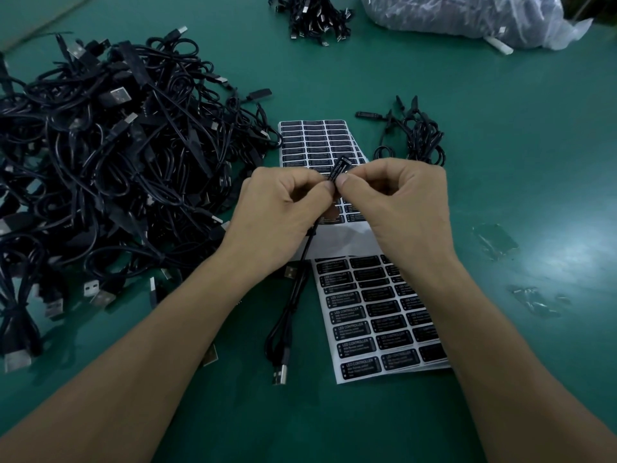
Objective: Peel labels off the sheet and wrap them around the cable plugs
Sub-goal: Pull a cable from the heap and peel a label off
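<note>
– Green bench [500, 128], black leads everywhere. Which step are we watching?

– The wrapping, I'd say. Both hands are meeting over the far sheet [314, 138]. The plug [343, 161] is poking up from between the fingertips, with a label [336, 171] lying along it, white print showing.

– Who is holding what?

– The left hand [283, 202] is curled, thumb and forefinger pinching the plug from its side. The right hand [397, 198] is doing the same from the other side, its tips nearly touching the left's. Both are pinching; neither is spread.

– And the cable?

– The cable [293, 295] is trailing down from the plug between the wrists. Its USB end [279, 375] is lying on the bench, just beside the near sheet [374, 312].

– So what is coming next?

– My guess is that the fingers are going to have to roll the loose edge of the label round the plug and press it flat, with no creases. How much is left unstuck I cannot tell, because the fingers are hiding it. After that, this cable is probably going aside and another is coming from the pile [110, 162] on the left.

– Plenty of labels left?

– Both sheets are looking mostly full, though the hands are covering some rows.
</note>
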